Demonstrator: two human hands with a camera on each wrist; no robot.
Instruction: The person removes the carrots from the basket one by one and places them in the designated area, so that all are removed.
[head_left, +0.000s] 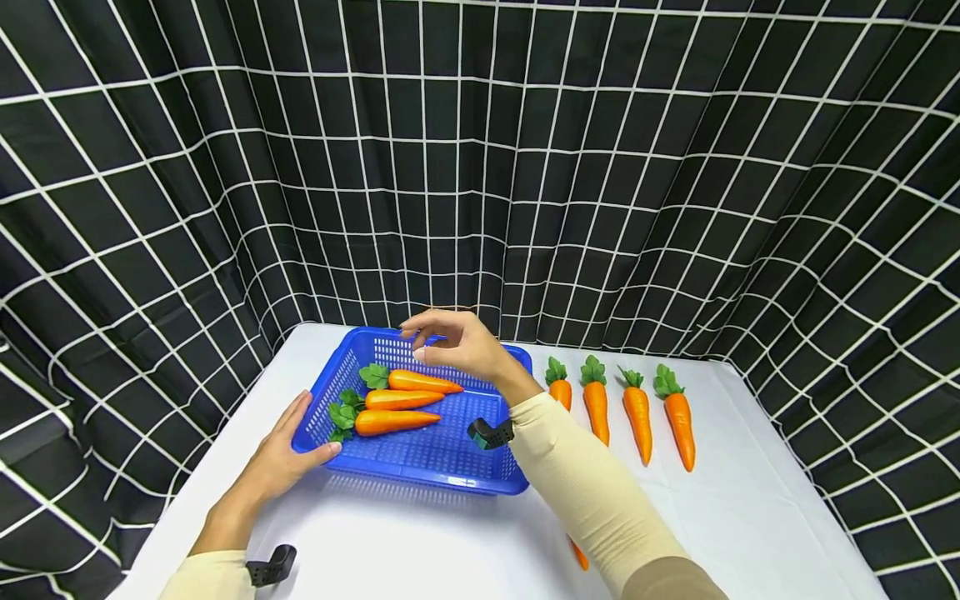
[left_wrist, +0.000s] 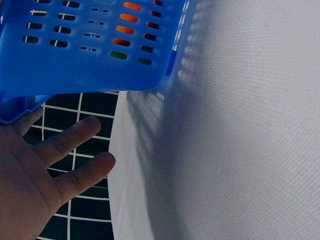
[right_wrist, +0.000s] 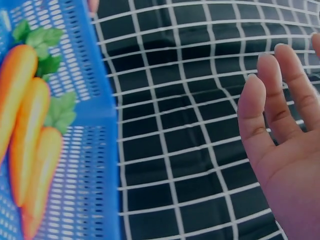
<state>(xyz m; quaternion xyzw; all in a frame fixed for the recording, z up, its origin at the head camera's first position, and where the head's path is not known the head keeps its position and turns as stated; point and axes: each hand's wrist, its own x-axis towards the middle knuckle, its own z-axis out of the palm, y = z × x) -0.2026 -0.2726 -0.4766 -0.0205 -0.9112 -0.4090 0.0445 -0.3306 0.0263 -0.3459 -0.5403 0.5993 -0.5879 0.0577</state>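
A blue plastic basket [head_left: 442,457] stands on the white table, with three orange carrots [head_left: 397,422] lying side by side in its left part, leafy green tops to the left. My left hand [head_left: 277,462] is at the basket's front left corner, thumb at the rim and fingers extended along the outer side. In the left wrist view, the fingers spread apart beside the blue wall. Above the back of the basket hovers my right hand [head_left: 461,343], its fingers loosely bent and nothing in them. The right wrist view shows it apart from the carrots [right_wrist: 30,145].
Right of the basket, several more carrots [head_left: 636,421] lie in a row on the white tabletop [head_left: 750,500], tops pointing away. My right sleeve [head_left: 600,492] covers part of that row. A black curtain [head_left: 480,208] with a white grid surrounds the table.
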